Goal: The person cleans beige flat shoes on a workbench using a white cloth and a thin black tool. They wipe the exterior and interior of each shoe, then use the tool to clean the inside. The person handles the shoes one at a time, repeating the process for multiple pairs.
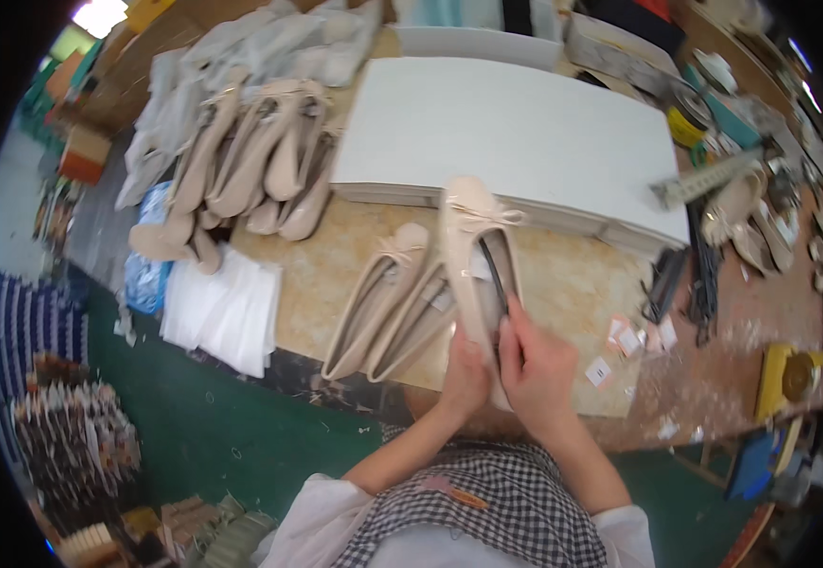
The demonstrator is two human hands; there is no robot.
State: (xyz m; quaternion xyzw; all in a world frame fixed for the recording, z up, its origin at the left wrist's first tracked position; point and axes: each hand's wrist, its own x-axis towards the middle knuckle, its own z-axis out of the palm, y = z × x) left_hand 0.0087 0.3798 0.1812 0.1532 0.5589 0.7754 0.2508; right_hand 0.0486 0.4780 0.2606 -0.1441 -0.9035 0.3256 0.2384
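Note:
A beige ballet flat with a small bow [468, 197] is held up over the table edge, its toe pointing away from me. My left hand [468, 377] is closed on the left side of the shoe near its heel. In my right hand [539, 374], a thin black strip [493, 265] is gripped, and it runs down into the shoe's opening. A white piece shows inside the shoe beside the strip. Just left of it, two matching flats lie on the table, one on the left [364, 308] and one partly behind the held shoe [411, 327].
A long white box [516, 123] spans the table behind. More beige flats [260, 161] are piled at the back left, near white tissue sheets [217, 308]. On the right lie small labels [627, 336], black straps [703, 284], a yellow tape roll [686, 123] and more shoes [738, 213].

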